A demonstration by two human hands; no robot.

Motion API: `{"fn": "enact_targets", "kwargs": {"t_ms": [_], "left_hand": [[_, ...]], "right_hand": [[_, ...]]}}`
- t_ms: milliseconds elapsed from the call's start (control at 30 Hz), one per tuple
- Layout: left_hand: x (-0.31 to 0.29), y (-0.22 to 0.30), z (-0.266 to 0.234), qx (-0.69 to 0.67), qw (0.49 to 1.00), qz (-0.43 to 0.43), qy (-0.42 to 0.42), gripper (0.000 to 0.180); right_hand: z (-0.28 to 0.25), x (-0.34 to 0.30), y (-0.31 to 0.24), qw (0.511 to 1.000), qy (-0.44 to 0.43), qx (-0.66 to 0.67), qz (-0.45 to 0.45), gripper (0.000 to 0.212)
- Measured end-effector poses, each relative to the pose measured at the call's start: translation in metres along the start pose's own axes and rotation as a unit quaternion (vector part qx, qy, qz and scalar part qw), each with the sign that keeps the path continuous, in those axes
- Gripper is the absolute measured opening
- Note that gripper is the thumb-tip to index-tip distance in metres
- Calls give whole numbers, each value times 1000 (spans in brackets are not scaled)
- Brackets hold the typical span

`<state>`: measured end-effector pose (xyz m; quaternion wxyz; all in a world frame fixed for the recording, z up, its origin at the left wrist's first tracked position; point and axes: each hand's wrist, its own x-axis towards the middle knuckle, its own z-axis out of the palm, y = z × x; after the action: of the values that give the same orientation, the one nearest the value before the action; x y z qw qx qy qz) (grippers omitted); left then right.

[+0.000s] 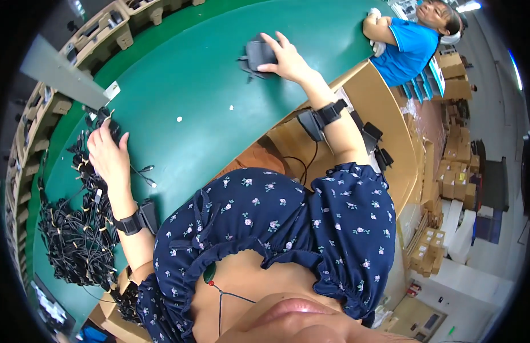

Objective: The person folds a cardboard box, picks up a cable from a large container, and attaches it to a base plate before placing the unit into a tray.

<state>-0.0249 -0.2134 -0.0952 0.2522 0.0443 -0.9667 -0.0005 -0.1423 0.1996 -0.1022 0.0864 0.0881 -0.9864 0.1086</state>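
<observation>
My right hand (pixel 289 62) is at the far middle of the green table, its thumb and fingers around the right side of a dark, squarish flat object (pixel 258 56). Short dark strips or ends stick out along that object's left and lower edges; its exact kind cannot be told. On the left, my left hand (pixel 109 153) has its fingers apart at the top of a long heap of black cables (pixel 82 234), many tied with pale bands. Its fingertips reach a cable bundle (pixel 99 117). A loose cable plug (pixel 153 184) lies beside my left wrist.
An open cardboard box (pixel 385 108) with black items stands by my right arm. Trays (pixel 99 28) on a green belt curve along the far left. A grey post (pixel 68 71) rises there. A co-worker in blue (pixel 411 48) leans on the table at far right.
</observation>
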Motion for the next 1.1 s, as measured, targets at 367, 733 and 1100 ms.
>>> {"fn": "enact_targets", "kwargs": {"t_ms": [367, 733, 1100], "left_hand": [[7, -48, 25, 2, 999, 34, -8, 25], [8, -87, -39, -34, 997, 53, 33, 39], [-3, -64, 12, -150, 980, 132, 24, 39]], "right_hand": [[-104, -105, 166, 938, 295, 12, 183, 38], [0, -358, 306, 622, 51, 320, 713, 53], [99, -292, 214, 731, -31, 6, 682, 105]]}}
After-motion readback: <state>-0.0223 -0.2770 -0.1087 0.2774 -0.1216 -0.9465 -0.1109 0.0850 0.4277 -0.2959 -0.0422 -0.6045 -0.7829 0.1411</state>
